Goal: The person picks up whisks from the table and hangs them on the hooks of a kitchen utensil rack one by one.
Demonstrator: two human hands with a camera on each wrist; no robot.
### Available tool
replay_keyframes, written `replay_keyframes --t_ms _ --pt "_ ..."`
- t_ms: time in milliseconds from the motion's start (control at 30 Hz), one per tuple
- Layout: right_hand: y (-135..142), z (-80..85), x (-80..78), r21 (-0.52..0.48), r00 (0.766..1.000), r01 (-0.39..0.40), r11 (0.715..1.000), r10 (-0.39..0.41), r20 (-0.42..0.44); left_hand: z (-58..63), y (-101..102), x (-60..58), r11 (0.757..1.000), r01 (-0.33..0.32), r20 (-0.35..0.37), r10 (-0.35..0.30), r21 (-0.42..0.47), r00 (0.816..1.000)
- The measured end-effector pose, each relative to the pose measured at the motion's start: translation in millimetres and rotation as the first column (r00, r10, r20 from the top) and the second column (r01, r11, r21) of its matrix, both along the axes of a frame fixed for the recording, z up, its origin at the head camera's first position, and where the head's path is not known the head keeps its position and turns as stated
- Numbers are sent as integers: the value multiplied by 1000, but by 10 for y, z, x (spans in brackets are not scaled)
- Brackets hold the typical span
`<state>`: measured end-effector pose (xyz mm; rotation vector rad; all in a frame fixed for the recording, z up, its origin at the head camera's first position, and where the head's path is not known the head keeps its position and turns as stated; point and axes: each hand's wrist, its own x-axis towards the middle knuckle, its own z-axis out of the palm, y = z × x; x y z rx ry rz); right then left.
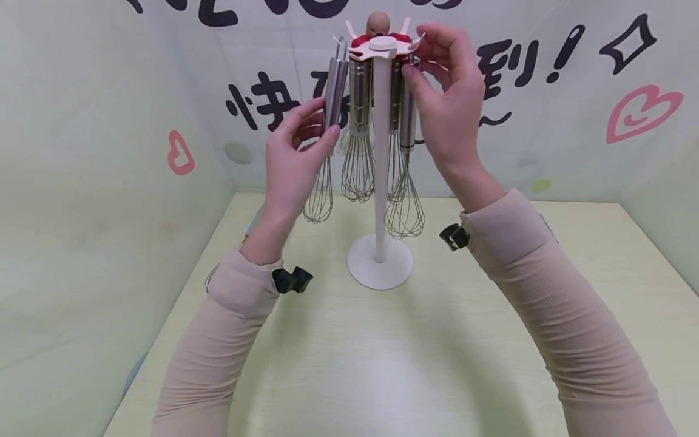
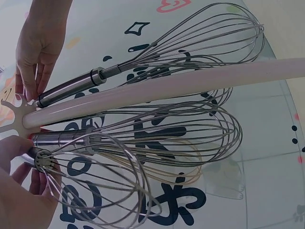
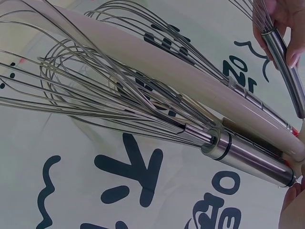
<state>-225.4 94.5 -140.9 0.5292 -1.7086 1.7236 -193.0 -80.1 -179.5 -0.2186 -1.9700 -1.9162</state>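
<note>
A white rack [image 1: 380, 164] with a round base, an upright pole and a hooked top stands on the table. Whisks with steel handles hang around it. My left hand [image 1: 297, 149] grips a whisk [image 1: 335, 91] by its handle; its wire loop is tilted up close to the rack's left hooks, and whether it touches one I cannot tell. On the right side, my right hand [image 1: 450, 103] pinches the top end of another whisk [image 1: 406, 118], right at a hook. Between them hangs a whisk with a ridged handle [image 1: 359, 97]; others behind are partly hidden by the pole.
A brown round knob [image 1: 378, 23] and red pieces show behind the rack's top. The pale table [image 1: 349, 364] runs up to a printed cloth backdrop [image 1: 546, 152] behind and at the sides. Black clips [image 1: 292, 280] sit on both cuffs.
</note>
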Motion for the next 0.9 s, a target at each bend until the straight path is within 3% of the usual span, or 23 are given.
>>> replay_keyframes --t_ms 367,900 --pt "34 -65 -32 40 992 2 999 3 -126 -32 -6 -4 999 14 0 -14 -30 1000" --pt "51 -97 -27 105 999 12 994 -7 -48 -65 26 -15 996 47 14 -46 -78 999"
